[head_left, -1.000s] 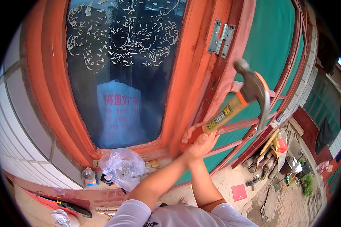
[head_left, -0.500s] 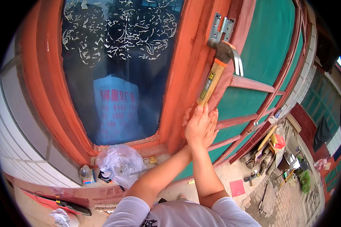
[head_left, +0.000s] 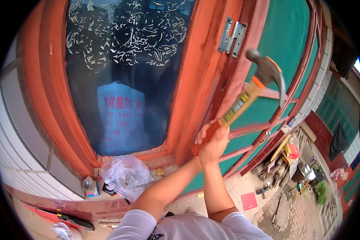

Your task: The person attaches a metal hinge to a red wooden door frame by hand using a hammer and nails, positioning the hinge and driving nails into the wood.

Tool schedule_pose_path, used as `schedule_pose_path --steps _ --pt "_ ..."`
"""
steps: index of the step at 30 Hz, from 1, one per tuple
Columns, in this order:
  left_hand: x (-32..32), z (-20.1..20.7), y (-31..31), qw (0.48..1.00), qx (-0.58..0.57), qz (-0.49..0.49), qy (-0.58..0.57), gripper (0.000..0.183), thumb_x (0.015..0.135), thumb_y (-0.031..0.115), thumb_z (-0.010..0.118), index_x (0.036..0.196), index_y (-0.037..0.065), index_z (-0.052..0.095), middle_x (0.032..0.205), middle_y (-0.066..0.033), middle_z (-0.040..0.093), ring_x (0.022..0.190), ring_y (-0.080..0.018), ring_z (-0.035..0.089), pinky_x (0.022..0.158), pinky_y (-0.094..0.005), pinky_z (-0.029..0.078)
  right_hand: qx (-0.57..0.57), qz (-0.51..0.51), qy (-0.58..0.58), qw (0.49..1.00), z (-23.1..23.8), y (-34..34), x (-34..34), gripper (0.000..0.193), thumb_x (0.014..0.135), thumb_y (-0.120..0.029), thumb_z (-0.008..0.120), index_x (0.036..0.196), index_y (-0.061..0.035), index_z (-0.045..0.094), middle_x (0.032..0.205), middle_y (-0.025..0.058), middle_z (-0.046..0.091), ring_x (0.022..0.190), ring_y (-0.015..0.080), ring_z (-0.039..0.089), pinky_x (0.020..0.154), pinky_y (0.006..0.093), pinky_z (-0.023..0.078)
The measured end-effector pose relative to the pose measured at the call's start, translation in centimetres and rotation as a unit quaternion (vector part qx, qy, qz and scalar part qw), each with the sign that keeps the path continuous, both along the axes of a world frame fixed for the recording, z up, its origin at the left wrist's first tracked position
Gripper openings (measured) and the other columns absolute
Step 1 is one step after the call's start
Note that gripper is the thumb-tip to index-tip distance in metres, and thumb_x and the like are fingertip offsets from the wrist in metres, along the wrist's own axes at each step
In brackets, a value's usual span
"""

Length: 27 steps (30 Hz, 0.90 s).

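A claw hammer (head_left: pixel 238 108) with a yellow-and-red handle and dark head is tilted up and to the right, in front of the green door panel (head_left: pixel 284 44). My right hand (head_left: pixel 214 149) is closed round the lower handle. My left hand (head_left: pixel 203 133) comes in at the same grip; its fingers curl by the handle, partly hidden where the hands overlap. Up and to the left of the hammer head, a metal hinge (head_left: pixel 233 37) lies across the joint between the orange-red frame (head_left: pixel 204 52) and the door's reddish edge. The head is apart from the hinge.
A dark glass pane (head_left: pixel 128 72) fills the frame on the left. On the sill below sit a clear plastic bag (head_left: pixel 126 174), a brass padlock (head_left: pixel 160 171) and a small jar (head_left: pixel 89 185). Logs, a red square (head_left: pixel 249 201) and a potted plant (head_left: pixel 321 192) lie lower right.
The hammer head has swung away from the hinge, to the right and slightly down, uncovering the hinge's lower end. My hands have shifted a little lower, and the red handle end now shows.
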<state>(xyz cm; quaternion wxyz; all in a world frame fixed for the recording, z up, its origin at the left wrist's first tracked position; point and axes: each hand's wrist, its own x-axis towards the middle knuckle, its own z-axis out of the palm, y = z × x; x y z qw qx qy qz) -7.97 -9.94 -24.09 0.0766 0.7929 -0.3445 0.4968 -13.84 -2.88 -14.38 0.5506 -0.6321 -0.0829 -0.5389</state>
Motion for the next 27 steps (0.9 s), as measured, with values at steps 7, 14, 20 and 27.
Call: schedule_pose_path --steps 7,14,20,27 --pt "-0.3 0.1 1.5 1.000 -0.012 0.002 -0.012 0.076 0.098 0.051 0.034 0.151 -0.003 0.024 0.161 -0.0152 0.013 0.150 -0.0287 0.005 0.122 -0.0411 0.003 -0.274 -0.483 -0.044 0.830 1.5 0.6 2.3 0.058 0.101 -0.057 0.030 0.110 -0.0023 0.048 0.067 0.0094 0.049 0.050 0.0168 0.047 0.046 0.0281 0.043" --pt "0.0 -0.1 0.4 0.997 -0.060 -0.046 -0.005 0.072 0.099 0.050 0.032 0.150 -0.001 0.025 0.158 -0.0139 0.019 0.148 -0.0247 0.013 0.120 -0.0394 0.009 -0.170 -0.230 -0.076 0.955 -1.0 -2.4 2.9 0.054 0.100 -0.055 0.036 0.110 -0.0029 0.045 0.068 0.0107 0.048 0.051 0.0159 0.048 0.045 0.0286 0.043" --pt "-0.4 0.8 2.2 0.984 -0.091 -0.134 0.073 0.067 0.100 0.046 0.033 0.150 0.002 0.026 0.155 -0.0122 0.026 0.144 -0.0202 0.022 0.119 -0.0371 0.015 -0.009 -0.020 0.090 0.996 0.5 0.1 0.8 0.054 0.103 -0.052 0.031 0.111 -0.0008 0.047 0.063 0.0081 0.048 0.045 0.0152 0.045 0.044 0.0277 0.042" --pt "-0.8 1.8 4.2 0.950 -0.100 -0.242 0.168 0.059 0.098 0.039 0.038 0.146 0.005 0.032 0.149 -0.0118 0.035 0.139 -0.0198 0.031 0.116 -0.0368 0.023 0.030 0.202 0.005 0.979 -0.8 -1.4 -3.3 0.053 0.103 -0.044 0.035 0.124 0.0027 0.046 0.076 0.0088 0.051 0.055 0.0148 0.050 0.049 0.0252 0.044"
